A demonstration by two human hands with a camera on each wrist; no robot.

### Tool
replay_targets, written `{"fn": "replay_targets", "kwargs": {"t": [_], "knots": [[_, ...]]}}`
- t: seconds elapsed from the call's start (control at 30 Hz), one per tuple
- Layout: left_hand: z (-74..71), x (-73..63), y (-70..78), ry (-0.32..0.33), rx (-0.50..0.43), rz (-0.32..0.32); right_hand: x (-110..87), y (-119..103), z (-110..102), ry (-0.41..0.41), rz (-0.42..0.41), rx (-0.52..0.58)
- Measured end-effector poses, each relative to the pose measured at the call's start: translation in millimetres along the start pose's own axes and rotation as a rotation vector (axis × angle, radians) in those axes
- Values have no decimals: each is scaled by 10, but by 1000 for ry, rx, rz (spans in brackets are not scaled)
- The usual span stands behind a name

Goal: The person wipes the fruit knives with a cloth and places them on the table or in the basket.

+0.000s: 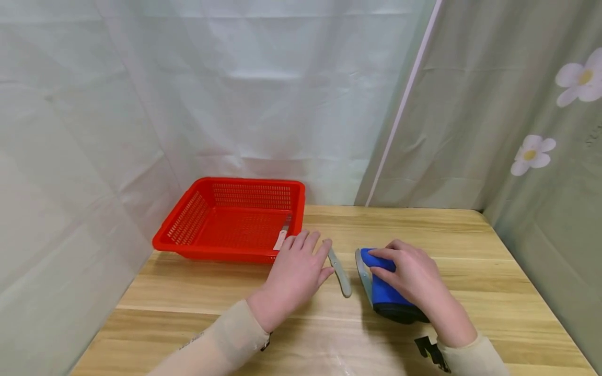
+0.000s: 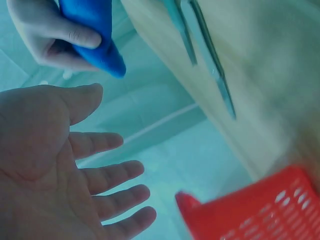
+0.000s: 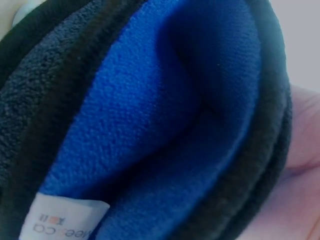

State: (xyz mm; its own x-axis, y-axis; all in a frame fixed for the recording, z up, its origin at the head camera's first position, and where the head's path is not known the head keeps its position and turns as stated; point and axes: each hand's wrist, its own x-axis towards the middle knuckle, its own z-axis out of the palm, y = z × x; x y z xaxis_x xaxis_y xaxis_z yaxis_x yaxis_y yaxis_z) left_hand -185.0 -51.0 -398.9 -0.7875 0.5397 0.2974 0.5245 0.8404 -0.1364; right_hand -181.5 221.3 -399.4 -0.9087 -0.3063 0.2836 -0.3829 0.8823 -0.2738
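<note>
My right hand (image 1: pixel 409 269) grips a folded blue cloth (image 1: pixel 388 290) with black edging, its thumb and fingers pinching the near-left part. In the right wrist view the cloth (image 3: pixel 135 100) fills most of the picture, with a white label at one corner. A knife with a pale green handle (image 1: pixel 365 277) lies along the cloth's left side. Between my hands, a small knife with a grey-green handle (image 1: pixel 343 277) rests on the table. My left hand (image 1: pixel 293 266) hovers with fingers spread, beside the basket's near right corner; its palm (image 2: pixel 40 160) holds nothing.
A red plastic basket (image 1: pixel 256 181) with slotted walls stands at the back left of the wooden table (image 1: pixel 489 271). Inside it, at the right, lies a knife with a pinkish-white handle (image 1: pixel 280 239). A pale curtain (image 1: pixel 263 94) hangs behind and at both sides.
</note>
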Motion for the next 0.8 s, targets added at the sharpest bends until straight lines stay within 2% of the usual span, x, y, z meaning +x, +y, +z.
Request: {"fn": "replay_targets", "kwargs": {"t": [0.17,0.4,0.63,0.8], "knots": [[128,-1,114,-81,-26,5,2,4,32,-25,15,5],[272,45,215,-96,-23,7,-19,16,58,-51,33,-5],[434,113,292,-199,-86,-8,-44,46,78,-69,46,-18],[545,135,340,-206,-98,-15,-35,69,90,-70,44,-21]]}}
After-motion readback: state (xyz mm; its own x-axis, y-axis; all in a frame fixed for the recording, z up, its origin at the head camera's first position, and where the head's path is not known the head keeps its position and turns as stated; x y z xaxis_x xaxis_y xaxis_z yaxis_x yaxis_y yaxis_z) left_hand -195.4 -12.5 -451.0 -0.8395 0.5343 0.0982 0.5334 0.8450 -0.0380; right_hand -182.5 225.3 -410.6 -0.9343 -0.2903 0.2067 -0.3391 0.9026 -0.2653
